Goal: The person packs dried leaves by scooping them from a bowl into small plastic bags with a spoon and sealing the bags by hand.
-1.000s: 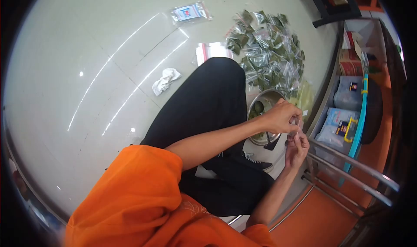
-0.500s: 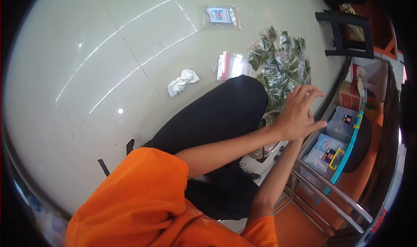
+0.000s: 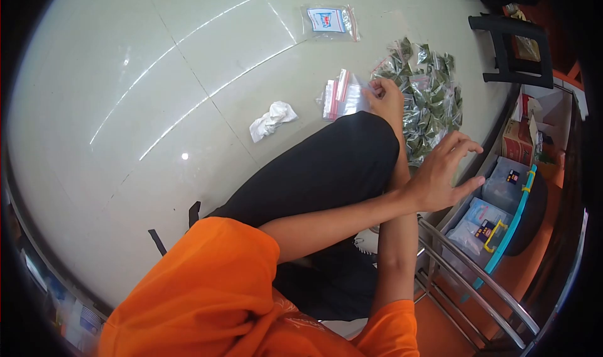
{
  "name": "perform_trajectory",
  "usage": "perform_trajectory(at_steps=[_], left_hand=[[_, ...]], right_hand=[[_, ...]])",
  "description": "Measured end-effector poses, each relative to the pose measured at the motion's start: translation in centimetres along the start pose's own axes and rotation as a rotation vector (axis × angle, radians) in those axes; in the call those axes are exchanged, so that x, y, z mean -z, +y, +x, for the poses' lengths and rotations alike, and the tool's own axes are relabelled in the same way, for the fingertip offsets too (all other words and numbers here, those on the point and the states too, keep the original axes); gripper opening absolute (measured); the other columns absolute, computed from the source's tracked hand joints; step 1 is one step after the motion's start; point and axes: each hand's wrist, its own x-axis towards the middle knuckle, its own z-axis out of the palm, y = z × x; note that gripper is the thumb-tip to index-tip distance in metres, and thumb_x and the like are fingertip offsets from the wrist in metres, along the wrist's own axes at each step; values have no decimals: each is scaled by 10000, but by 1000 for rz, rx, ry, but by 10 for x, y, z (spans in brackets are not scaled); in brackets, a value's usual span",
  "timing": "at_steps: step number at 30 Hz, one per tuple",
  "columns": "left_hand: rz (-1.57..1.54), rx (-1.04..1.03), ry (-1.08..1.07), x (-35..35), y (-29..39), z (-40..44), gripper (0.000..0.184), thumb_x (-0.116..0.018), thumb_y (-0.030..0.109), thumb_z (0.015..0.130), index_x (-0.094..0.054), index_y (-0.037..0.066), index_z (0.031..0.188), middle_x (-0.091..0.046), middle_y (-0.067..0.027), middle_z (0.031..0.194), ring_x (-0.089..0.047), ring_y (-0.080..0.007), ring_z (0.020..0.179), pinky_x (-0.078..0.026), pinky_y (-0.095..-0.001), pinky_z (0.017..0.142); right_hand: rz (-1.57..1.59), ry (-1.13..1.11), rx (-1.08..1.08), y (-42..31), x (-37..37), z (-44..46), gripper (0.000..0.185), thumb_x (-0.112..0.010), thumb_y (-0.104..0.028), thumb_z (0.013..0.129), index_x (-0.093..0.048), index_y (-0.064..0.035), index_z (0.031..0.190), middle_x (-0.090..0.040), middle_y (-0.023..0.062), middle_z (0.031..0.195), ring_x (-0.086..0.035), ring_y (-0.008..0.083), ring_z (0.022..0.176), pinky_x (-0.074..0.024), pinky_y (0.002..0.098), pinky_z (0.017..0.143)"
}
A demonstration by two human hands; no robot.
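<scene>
My right hand [image 3: 387, 99] reaches past my raised knee, fingers pinched on the edge of a clear zip bag [image 3: 353, 95] on a small stack with red-striped tops. My left hand [image 3: 447, 173] hangs in the air to the lower right, fingers spread, holding nothing. Right of the stack lies a pile of small clear packets [image 3: 432, 99] with dark green contents. My left hand and forearms hide most of the metal bowl.
On the tiled floor lie a labelled plastic pack [image 3: 328, 21] and a crumpled white tissue [image 3: 272, 120]. At the right are a black stool [image 3: 516, 78], plastic containers [image 3: 480, 228] with a turquoise edge, a red box [image 3: 517, 141] and metal rails [image 3: 480, 275].
My hands were together over the bowl and have separated. My right hand has moved up to the stack and taken a bag's edge. My left hand has opened. The view has shifted.
</scene>
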Motion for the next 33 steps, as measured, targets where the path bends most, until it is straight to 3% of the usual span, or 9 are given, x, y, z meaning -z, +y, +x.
perform_trajectory(at_steps=[8, 12, 14, 18, 21, 24, 26, 28, 33], left_hand=[[41, -7, 11, -2, -5, -2, 393, -763, 193, 853, -583, 30, 1162, -545, -126, 1086, -586, -251, 959, -480, -369, 864], [52, 10, 9, -3, -7, -3, 376, -765, 195, 855, -597, 31, 1149, -558, -110, 1073, -595, -232, 952, -483, -350, 829], [48, 8, 6, -3, -8, -4, 381, -768, 196, 852, -599, 32, 1151, -563, -105, 1074, -597, -226, 941, -484, -343, 814], [95, 7, 21, -1, -13, -3, 381, -758, 203, 859, -603, 36, 1165, -555, -121, 1133, -584, -257, 987, -466, -354, 856], [434, -51, 175, 5, -11, 1, 396, -714, 205, 892, -588, 36, 1227, -496, -177, 1245, -527, -334, 1109, -405, -401, 966], [569, -4, 223, 2, -23, -3, 379, -666, 178, 921, -596, 14, 1255, -520, -216, 1271, -539, -376, 1139, -401, -428, 1002], [605, 21, 220, 1, -30, -9, 352, -648, 154, 929, -617, -8, 1240, -586, -220, 1220, -590, -372, 1088, -440, -428, 970], [259, 503, -441, 0, -30, -23, 261, -649, 120, 923, -687, -53, 1115, -712, -203, 989, -689, -308, 901, -524, -401, 845], [42, 536, -654, -23, -37, -73, 223, -710, 110, 884, -730, -56, 1033, -748, -168, 869, -719, -199, 803, -561, -344, 770]], right_hand=[[708, -56, -243, -9, 25, -23, 230, -770, -71, 845, -689, 50, 1022, -711, 56, 922, -651, 104, 840, -515, 259, 712], [642, -81, -213, 1, 22, -22, 277, -745, -86, 870, -690, 57, 1101, -716, 72, 948, -665, 127, 866, -524, 271, 739], [103, 64, 153, 7, 19, -19, 325, -720, -86, 912, -666, 43, 1205, -721, 104, 1030, -678, 151, 905, -543, 259, 810], [154, 118, 147, 14, 26, -28, 311, -700, -140, 934, -685, 39, 1187, -705, 120, 1095, -685, 190, 916, -543, 292, 825], [1108, 91, -104, 24, 60, -70, 296, -677, -125, 940, -678, 37, 1189, -622, 122, 1279, -637, 191, 1046, -515, 320, 855], [638, 387, -414, -1, 129, -124, 275, -675, -80, 954, -665, 49, 1196, -687, 126, 1153, -650, 162, 1003, -523, 271, 860], [577, 527, -334, 7, 157, -177, 286, -698, -79, 944, -662, 59, 1192, -712, 124, 1101, -659, 150, 990, -526, 264, 877], [470, 543, -423, 16, 183, -228, 290, -709, -52, 929, -663, 54, 1195, -706, 124, 1129, -657, 152, 1012, -526, 281, 890], [493, 639, -510, 17, 202, -307, 351, -705, -55, 934, -621, 18, 1267, -701, 66, 1029, -644, 99, 942, -509, 239, 849]])
